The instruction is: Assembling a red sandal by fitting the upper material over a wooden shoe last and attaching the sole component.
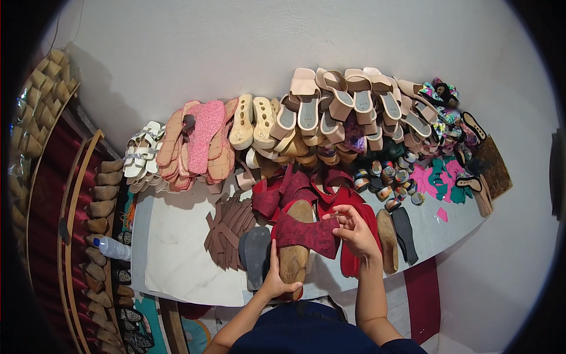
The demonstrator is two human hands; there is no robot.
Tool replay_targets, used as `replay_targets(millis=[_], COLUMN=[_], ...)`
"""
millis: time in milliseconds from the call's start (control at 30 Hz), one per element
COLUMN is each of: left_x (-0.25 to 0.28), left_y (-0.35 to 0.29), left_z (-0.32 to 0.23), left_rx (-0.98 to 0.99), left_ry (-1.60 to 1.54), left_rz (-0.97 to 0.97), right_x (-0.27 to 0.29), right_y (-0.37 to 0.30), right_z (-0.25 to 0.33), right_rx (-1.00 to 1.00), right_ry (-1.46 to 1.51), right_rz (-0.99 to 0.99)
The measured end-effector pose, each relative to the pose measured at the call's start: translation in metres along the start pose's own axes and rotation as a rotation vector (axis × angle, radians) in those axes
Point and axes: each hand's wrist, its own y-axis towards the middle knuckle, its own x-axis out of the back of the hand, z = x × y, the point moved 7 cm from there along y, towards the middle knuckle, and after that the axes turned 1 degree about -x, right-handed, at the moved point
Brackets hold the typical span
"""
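In front of me a wooden shoe last (293, 264) lies in the grip of my left hand (275, 284), whose fingers and thumb wrap its lower end. A wide dark red patterned strap (303, 234) crosses over the last, and red edging shows along its side. My right hand (357, 233) is closed in a pinch at the strap's free right end, which stands away from the wood. Just left of the last sits a dark grey sole (257, 253). Red sole pieces (352, 262) lie to the right, partly behind my right hand. More dark red straps (289, 187) are heaped behind.
The white table (177, 236) carries brown strips (230, 230), another wooden last (387, 242) and a black sole (403, 233). Pink insoles (207, 138) and beige heeled sandals (308, 100) pile up against the wall. Left stand a rack of lasts (103, 207) and a plastic bottle (113, 248).
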Motion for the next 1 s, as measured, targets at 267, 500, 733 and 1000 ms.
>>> replay_targets(millis=[267, 500, 733, 1000], left_x=[-0.002, -0.004, -0.022, -0.025], left_y=[0.001, -0.002, 0.001, 0.002], left_z=[-0.004, 0.009, -0.011, -0.015], left_rx=[0.018, 0.042, 0.101, 0.071], left_ry=[-0.027, -0.170, -0.421, -0.487], left_rz=[0.013, 0.042, 0.134, 0.188], right_x=[0.013, 0.010, 0.004, -0.003], right_y=[0.011, 0.016, 0.015, 0.017], right_z=[-0.025, -0.038, -0.038, -0.040], right_rx=[0.011, 0.105, 0.195, 0.185], right_ry=[0.027, 0.113, 0.240, 0.412], right_rz=[-0.030, -0.017, -0.114, -0.102])
